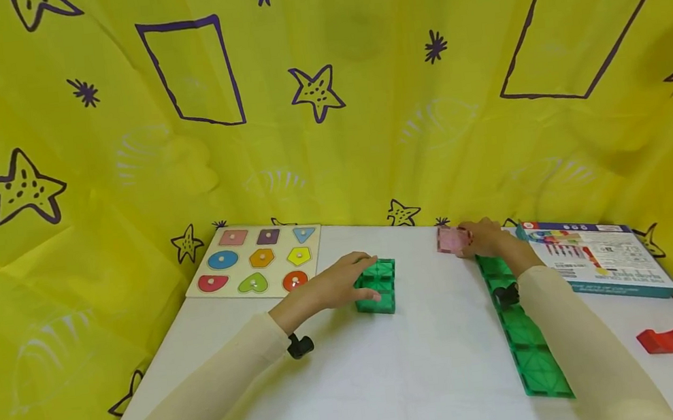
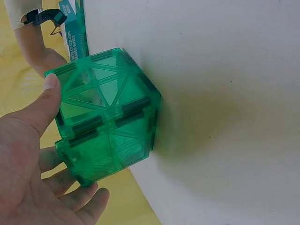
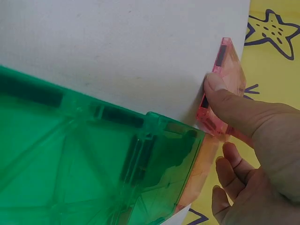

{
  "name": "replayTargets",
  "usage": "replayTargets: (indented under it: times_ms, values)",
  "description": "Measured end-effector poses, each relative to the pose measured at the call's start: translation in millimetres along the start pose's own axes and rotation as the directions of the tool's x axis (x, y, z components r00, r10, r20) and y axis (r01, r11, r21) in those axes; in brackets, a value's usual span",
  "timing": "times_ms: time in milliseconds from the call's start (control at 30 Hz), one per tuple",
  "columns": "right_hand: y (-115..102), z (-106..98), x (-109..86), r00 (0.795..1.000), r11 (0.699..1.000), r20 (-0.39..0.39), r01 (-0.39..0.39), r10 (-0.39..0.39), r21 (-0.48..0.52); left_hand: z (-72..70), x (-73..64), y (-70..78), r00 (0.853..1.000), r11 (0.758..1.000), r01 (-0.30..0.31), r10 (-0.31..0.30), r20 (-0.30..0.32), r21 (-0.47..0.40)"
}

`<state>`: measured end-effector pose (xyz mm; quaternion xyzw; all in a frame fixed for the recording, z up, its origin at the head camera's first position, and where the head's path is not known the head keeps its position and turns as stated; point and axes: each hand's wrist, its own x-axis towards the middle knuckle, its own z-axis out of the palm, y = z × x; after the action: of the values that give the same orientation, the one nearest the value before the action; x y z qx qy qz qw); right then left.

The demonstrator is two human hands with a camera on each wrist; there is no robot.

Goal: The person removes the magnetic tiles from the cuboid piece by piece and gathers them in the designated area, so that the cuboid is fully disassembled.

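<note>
My left hand [image 1: 341,283] holds a small box built of green magnetic tiles [image 1: 384,288] on the table's middle. In the left wrist view the thumb lies at one edge of the green box [image 2: 108,93], the fingers around its other side. My right hand [image 1: 487,236] pinches a pink magnetic tile [image 1: 452,239] at the table's back edge. The right wrist view shows the thumb against the tilted pink tile [image 3: 227,70], close to the end of the green tile row [image 3: 84,154]. In the head view this green row [image 1: 524,327] runs toward me, partly hidden under my right forearm.
A wooden shape puzzle board [image 1: 242,254] lies at the back left. At the back right is a flat printed box [image 1: 603,257], with a red curved block [image 1: 667,341] in front of it. A yellow patterned curtain [image 1: 343,154] borders the white table [image 1: 332,402].
</note>
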<state>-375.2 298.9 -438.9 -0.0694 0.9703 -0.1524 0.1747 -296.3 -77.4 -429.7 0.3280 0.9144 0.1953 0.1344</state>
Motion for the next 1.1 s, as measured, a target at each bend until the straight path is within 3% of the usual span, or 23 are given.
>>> replayTargets:
  times_ms: [233, 467, 600, 767, 833, 967, 1033, 1100]
  values:
    - [4, 4, 2.4, 1.0, 1.0, -0.004, 0.006, -0.006, -0.012, -1.5, 0.5, 0.9, 1.0, 1.0, -0.002, 0.002, -0.004, 0.005]
    - [-6, 11, 4.2, 0.993, 0.996, -0.089, 0.068, -0.073, -0.056, -2.0, 1.3, 0.5, 1.0, 1.0, -0.002, 0.002, -0.001, 0.017]
    - [-25, 14, 0.8, 0.977, 0.987, -0.142, 0.155, -0.161, -0.051, -2.9, 0.4, 1.0, 1.0, 1.0, 0.003, -0.002, -0.006, 0.021]
    - [-62, 18, -15.4, 0.944, 0.955, -0.195, 0.286, -0.267, 0.077, -3.4, -0.7, 3.7, 1.0, 1.0, -0.007, 0.007, -0.009, 0.011]
    - [-75, 23, -21.9, 0.915, 0.928, -0.252, 0.353, -0.316, 0.12, -3.3, -1.0, 4.7, 1.0, 1.0, -0.007, 0.007, -0.01, 0.008]
    - [-99, 39, -38.3, 0.804, 0.837, -0.357, 0.538, -0.475, 0.098, -2.7, -0.7, 4.4, 1.0, 1.0, 0.0, 0.001, -0.01, 0.009]
    - [-110, 49, -48.5, 0.751, 0.785, -0.356, 0.615, -0.556, 0.071, -2.8, -0.6, 3.8, 1.0, 1.0, -0.001, 0.001, -0.008, 0.005]
    - [-118, 58, -59.4, 0.723, 0.753, -0.324, 0.657, -0.61, 0.048, -3.0, -0.3, 2.7, 1.0, 1.0, -0.004, 0.004, -0.008, 0.006]
